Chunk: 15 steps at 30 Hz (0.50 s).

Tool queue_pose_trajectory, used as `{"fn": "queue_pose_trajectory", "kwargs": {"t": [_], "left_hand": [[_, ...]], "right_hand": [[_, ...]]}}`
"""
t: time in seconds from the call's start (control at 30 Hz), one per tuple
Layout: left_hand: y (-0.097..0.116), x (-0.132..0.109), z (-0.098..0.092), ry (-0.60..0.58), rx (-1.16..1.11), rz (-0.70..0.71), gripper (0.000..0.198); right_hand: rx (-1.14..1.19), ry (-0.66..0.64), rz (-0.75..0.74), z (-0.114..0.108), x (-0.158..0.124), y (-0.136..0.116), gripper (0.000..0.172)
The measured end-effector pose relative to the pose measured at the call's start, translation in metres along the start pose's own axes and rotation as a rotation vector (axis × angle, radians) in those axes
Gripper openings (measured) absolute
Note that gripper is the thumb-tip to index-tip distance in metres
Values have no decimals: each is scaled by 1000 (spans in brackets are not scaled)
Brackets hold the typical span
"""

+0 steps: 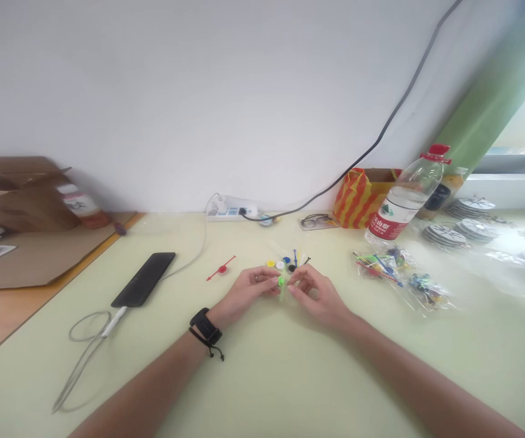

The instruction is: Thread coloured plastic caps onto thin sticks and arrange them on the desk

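Note:
My left hand [248, 292] and my right hand [314, 295] meet over the pale green table [262, 377], and both pinch a small green plastic piece [281, 283] between their fingertips. Just beyond the fingers lies a little cluster of coloured plastic parts [287, 263]: yellow, white, blue and black caps and thin pins. A red pointer piece [221, 268] lies alone to the left of my hands. A black band sits on my left wrist.
A black phone [144, 278] on a grey cable lies at the left. A water bottle [406, 201], bags of coloured parts [399, 274], stacked discs [458, 228], a striped bag [356, 198], a power strip [230, 210] and cardboard boxes [25, 194] ring the work area.

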<state>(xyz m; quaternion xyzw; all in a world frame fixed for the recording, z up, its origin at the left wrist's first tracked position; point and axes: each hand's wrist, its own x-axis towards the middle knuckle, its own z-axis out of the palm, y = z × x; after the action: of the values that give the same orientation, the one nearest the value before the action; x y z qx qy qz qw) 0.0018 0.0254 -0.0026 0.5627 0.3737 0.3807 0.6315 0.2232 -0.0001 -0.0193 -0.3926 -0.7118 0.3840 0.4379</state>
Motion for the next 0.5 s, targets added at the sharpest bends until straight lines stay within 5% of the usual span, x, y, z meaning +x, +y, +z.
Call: {"fn": "queue_pose_trajectory", "kwargs": {"t": [0.23, 0.5], "left_hand": [[0, -1, 0, -19, -14, 32, 35], [-1, 4, -5, 134, -148, 64, 29]], "right_hand": [[-52, -91, -26, 1, -1, -1, 21], [-315, 165, 51, -13, 9, 19, 16]]}}
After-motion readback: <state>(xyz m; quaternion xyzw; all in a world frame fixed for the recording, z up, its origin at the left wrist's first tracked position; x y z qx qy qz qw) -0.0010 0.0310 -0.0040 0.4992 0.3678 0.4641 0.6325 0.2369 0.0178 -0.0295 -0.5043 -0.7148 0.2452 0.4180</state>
